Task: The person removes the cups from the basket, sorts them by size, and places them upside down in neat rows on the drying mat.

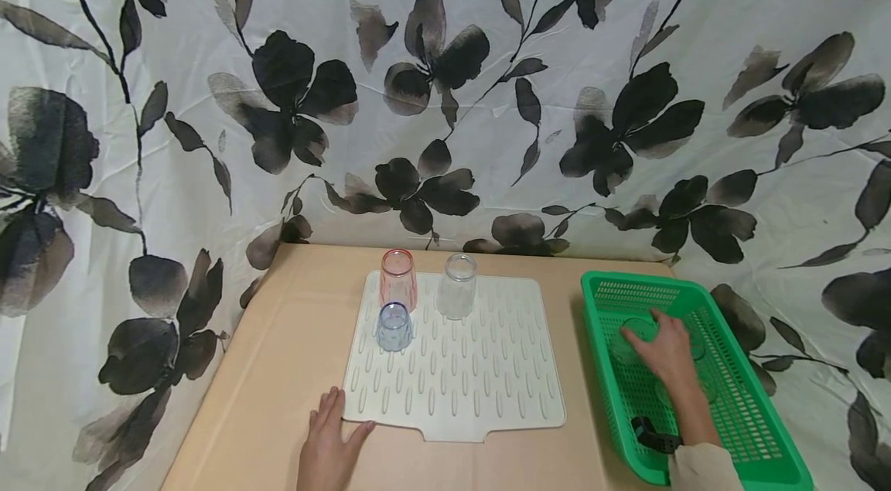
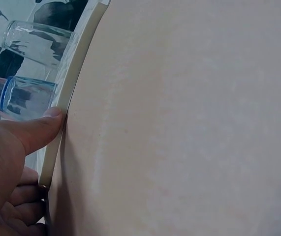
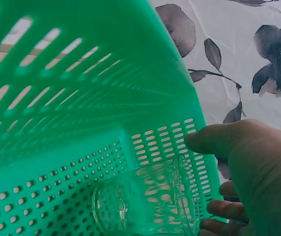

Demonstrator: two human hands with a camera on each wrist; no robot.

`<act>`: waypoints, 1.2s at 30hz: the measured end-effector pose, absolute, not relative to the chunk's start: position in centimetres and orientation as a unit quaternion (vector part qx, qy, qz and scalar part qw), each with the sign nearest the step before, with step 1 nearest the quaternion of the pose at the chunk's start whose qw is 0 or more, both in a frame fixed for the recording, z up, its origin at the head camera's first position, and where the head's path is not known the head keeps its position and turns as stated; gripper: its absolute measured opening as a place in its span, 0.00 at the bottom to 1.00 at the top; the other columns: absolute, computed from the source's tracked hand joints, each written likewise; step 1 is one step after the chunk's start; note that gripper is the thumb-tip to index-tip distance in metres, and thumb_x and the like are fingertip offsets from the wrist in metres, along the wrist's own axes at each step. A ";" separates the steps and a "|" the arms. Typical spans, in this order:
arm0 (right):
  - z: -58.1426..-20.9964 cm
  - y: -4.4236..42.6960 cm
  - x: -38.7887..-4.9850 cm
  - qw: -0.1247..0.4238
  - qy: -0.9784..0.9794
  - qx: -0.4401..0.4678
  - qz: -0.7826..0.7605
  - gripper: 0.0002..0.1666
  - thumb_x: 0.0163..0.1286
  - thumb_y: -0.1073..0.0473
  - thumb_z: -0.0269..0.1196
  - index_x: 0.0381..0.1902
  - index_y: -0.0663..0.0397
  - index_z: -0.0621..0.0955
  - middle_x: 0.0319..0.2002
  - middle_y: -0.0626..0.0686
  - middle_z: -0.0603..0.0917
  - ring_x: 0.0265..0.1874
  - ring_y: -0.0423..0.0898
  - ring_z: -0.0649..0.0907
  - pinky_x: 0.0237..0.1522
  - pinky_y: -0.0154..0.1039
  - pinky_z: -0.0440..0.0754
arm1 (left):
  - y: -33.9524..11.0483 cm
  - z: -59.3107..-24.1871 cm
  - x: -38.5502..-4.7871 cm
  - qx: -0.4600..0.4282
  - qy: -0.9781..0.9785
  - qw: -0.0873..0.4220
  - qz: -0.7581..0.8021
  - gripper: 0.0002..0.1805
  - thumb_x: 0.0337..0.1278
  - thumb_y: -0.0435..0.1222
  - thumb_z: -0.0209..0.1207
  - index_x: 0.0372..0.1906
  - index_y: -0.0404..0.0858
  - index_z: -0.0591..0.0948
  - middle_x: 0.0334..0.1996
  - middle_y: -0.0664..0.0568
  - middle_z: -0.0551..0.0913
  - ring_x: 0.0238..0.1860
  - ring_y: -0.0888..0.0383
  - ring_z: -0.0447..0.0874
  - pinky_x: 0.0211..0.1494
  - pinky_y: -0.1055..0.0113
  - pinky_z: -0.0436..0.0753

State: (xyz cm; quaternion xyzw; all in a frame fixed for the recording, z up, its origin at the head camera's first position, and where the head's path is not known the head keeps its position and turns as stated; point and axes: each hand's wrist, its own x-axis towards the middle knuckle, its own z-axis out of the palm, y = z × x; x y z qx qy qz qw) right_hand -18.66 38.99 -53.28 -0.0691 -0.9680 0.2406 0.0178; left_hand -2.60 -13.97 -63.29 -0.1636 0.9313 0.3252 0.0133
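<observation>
My right hand (image 1: 668, 352) reaches down into the green basket (image 1: 640, 280), over a clear glass (image 3: 140, 196) that lies on its side. In the right wrist view thumb and fingers stand apart near the glass's rim; firm contact does not show. My left hand (image 1: 327, 437) rests at the near left corner of a white ridged drying board (image 1: 480, 383), its thumb against the front edge. Upside down or upright I cannot tell, a pink glass (image 1: 398, 282), a small blue glass (image 1: 394, 329) and a clear glass (image 1: 456, 290) stand toward the board's back.
More clear glass shows in the basket, partly hidden by my right hand and forearm. The board lies on a light wooden table (image 1: 250, 398), with the basket to its right. A white cloth with dark flowers (image 1: 487, 127) hangs behind and at both sides.
</observation>
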 end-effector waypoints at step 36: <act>-53.3 39.3 -18.6 -0.094 -0.963 -0.066 0.242 0.60 0.68 0.39 0.64 0.70 0.86 0.51 0.63 0.84 0.66 0.58 0.79 0.71 0.51 0.69 0.80 | -13.9 -63.4 -2.5 -0.164 0.932 0.010 0.323 0.50 0.54 0.49 0.70 0.74 0.27 0.61 0.76 0.31 0.57 0.78 0.34 0.51 0.82 0.41 0.52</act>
